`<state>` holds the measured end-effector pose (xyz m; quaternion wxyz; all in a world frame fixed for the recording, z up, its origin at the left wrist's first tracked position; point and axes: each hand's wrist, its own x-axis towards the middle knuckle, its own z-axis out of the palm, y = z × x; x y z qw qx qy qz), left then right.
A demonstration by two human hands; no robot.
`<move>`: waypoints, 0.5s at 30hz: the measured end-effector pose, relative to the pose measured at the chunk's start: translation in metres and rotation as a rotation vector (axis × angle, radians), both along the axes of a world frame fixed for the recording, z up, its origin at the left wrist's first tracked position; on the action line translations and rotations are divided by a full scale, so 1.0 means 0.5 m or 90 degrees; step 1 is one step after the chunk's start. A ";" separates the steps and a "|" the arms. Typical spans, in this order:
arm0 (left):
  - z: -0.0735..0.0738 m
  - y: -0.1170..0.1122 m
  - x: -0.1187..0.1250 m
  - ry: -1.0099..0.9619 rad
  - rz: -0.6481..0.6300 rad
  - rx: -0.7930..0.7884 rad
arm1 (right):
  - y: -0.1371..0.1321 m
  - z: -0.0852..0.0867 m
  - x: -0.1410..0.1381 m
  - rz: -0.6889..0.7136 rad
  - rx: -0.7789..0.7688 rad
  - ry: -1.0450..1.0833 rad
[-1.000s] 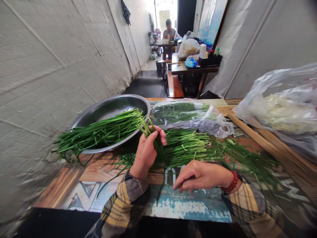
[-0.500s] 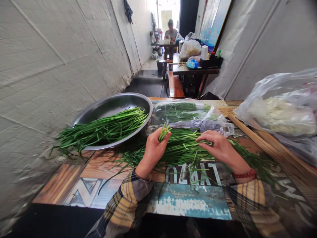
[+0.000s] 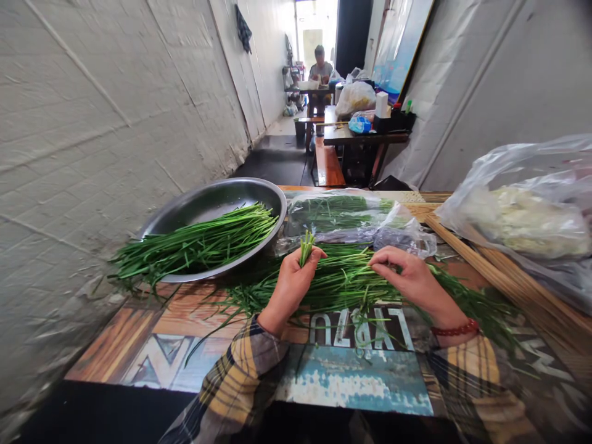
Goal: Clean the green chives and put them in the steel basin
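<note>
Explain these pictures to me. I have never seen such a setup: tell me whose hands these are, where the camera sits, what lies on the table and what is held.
No machine here: one camera, worn on a person's head, looks down at their own hands. The left hand grips a small bunch of green chive-like stalks, cut ends up. The right hand rests on the loose pile of such stalks on the painted table; whether it grips any is unclear. Left of them a metal basin holds more stalks. Behind lies a plastic bag of greens. Another person sits far back.
</note>
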<state>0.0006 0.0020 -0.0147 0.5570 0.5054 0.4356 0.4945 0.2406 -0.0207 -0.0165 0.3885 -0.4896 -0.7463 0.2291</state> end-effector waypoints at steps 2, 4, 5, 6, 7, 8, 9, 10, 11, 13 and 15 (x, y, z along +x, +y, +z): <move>0.002 -0.001 0.000 0.030 -0.002 0.014 | -0.003 0.002 -0.005 0.011 -0.001 0.007; 0.007 -0.003 0.001 0.064 -0.011 0.033 | -0.006 0.004 -0.012 0.013 0.003 0.013; 0.010 -0.006 0.003 0.077 -0.023 0.040 | -0.008 0.005 -0.017 0.014 0.009 0.015; 0.014 -0.009 0.004 0.091 -0.041 0.048 | -0.010 0.006 -0.021 0.016 0.015 0.015; 0.017 -0.012 0.007 0.109 -0.065 0.058 | -0.012 0.007 -0.026 0.019 0.025 0.010; 0.019 -0.015 0.009 0.129 -0.096 0.070 | -0.014 0.007 -0.032 0.021 0.036 0.001; 0.020 -0.018 0.012 0.151 -0.129 0.086 | -0.016 0.007 -0.037 0.022 0.051 -0.013; 0.021 -0.020 0.015 0.173 -0.161 0.104 | -0.017 0.007 -0.042 0.023 0.066 -0.027; 0.020 -0.021 0.017 0.197 -0.189 0.123 | -0.019 0.007 -0.047 0.024 0.081 -0.038; 0.016 -0.022 0.020 0.240 -0.231 0.158 | -0.021 0.006 -0.053 0.028 0.096 -0.034; 0.011 -0.020 0.020 0.256 -0.252 0.175 | -0.021 0.005 -0.053 -0.002 0.088 0.009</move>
